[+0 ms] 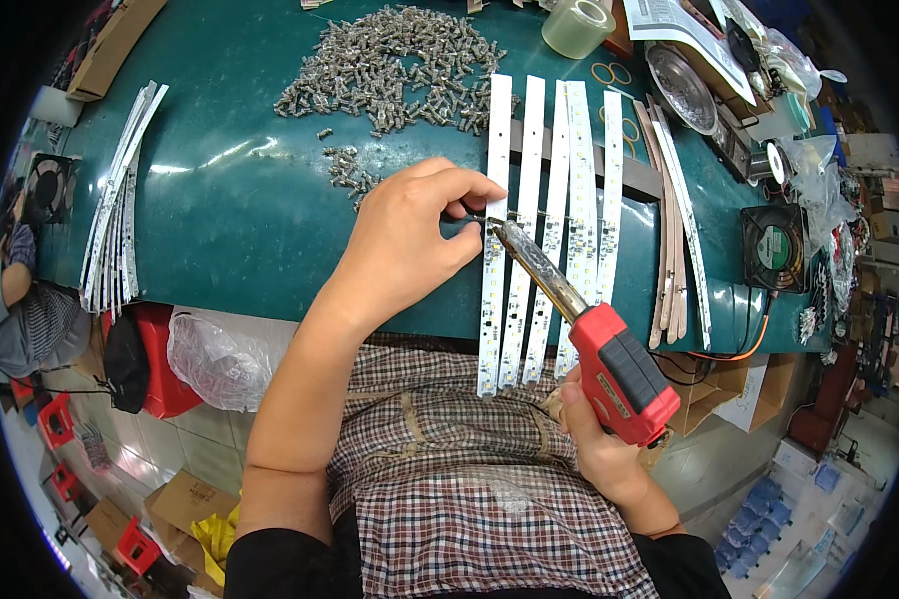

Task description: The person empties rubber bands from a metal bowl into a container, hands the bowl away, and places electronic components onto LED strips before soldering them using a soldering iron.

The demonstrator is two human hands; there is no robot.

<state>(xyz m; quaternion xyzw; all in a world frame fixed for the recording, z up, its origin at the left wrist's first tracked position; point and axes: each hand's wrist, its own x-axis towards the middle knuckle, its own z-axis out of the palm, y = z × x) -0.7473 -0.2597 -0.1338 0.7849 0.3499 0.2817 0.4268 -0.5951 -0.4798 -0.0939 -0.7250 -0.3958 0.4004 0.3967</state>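
Several white LED circuit strips lie side by side, pointing away from me, on the green table, across a dark bar. My left hand is over the leftmost strip, thumb and fingers pinched around something small and dark that I cannot make out. My right hand grips a red and black soldering gun from below. Its metal barrel slants up to the left, and the tip meets the leftmost strip beside my left fingertips. Beyond my left hand is a small cluster of metal parts.
A large heap of small metal parts covers the far middle. More strips lie at the left. On the right are bare strips, a metal dish, a solder spool and a black fan. Clear tape stands behind.
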